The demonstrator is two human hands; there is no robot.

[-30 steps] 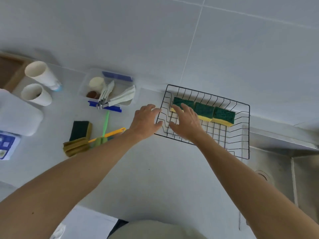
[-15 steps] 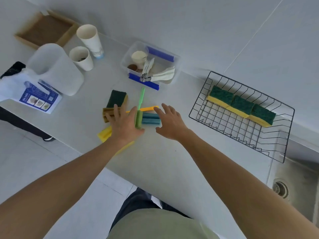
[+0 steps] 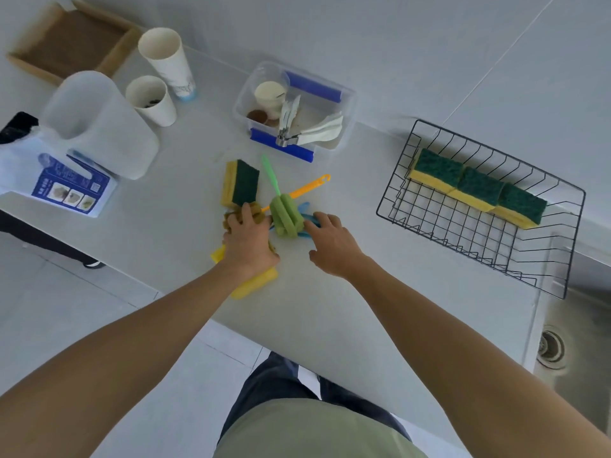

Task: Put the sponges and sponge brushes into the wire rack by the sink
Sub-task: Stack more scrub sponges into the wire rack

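Observation:
A black wire rack (image 3: 393, 206) stands at the right by the sink, with three green-and-yellow sponges (image 3: 476, 188) lined along its far side. Left of it lies a pile on the counter: one green-and-yellow sponge (image 3: 243, 183), a green sponge brush (image 3: 286, 216), an orange-handled brush (image 3: 307, 186) with a yellow head (image 3: 254, 285), and a blue sponge brush (image 3: 309, 223). My left hand (image 3: 249, 242) lies over the yellow head, its fingers curled on an olive sponge (image 3: 231, 216). My right hand (image 3: 334, 246) has spread fingers, its fingertips touching the blue brush.
A clear box with blue clips (image 3: 344, 107) holds utensils behind the pile. Two paper cups (image 3: 165, 61), a white jug (image 3: 96, 127), a printed leaflet (image 3: 66, 190) and a wooden tray (image 3: 72, 41) fill the left. The sink drain (image 3: 550, 348) is at the lower right.
Both hands have moved left from the rack to the pile. My left fingers have curled onto the olive sponge and my right fingertips have reached the blue brush.

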